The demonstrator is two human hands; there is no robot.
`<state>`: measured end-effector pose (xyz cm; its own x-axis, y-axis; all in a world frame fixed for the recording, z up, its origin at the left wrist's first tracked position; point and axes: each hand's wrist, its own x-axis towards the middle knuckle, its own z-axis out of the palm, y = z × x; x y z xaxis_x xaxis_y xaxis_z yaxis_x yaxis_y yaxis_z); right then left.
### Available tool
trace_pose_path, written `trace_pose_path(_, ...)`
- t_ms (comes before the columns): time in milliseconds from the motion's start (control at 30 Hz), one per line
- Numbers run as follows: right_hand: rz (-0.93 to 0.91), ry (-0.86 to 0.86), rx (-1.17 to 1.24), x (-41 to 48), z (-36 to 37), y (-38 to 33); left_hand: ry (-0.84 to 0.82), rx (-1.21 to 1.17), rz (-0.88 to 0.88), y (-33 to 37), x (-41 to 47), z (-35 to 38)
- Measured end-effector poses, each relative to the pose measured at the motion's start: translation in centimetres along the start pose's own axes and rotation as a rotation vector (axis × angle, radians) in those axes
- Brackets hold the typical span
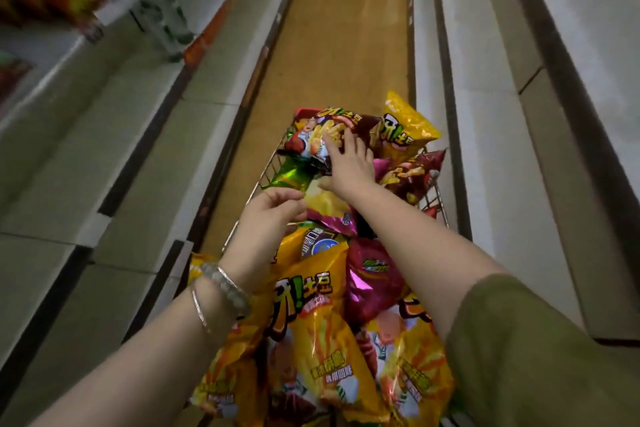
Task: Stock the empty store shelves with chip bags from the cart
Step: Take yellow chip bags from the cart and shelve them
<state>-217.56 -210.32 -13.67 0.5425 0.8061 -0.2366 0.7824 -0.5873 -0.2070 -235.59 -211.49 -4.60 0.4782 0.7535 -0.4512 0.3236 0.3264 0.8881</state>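
Ahead, right hand presses flat-fingered on red bag at cart rim; left hand hovers loosely curled; aisle open beyond.

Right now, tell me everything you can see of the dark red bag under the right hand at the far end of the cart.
The dark red chip bag is glossy foil, printed with a cartoon figure, fries and yellow lettering. It lies tilted atop the heap at the far end of the cart. The right hand rests spread fingers on it; a yellow bag lies beside it, a green bag below.
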Motion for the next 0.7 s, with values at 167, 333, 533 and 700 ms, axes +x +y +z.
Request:
trace_pose_path(167,-0.01,-0.022,-0.061,3.5,2.6,-1.6,0.037,0.019,-0.043,-1.2,1.0,-0.4)
trace_pose_path(333,-0.015,0.057,0.046,2.8,1.9,-1.2,0.021,0.035,-0.072,-1.6,1.0,-0.7)
trace_pose_path(533,-0.06,0.263,0.531,-1.3,-2.2,1.2,-0.009,-0.142,-0.123,-0.5,0.5,-0.5)
trace_pose_path(700,-0.427,0.367,0.733,-9.3,-5.2,4.1,-0.111,-0.583,-0.325,0.5,1.3,-2.4)
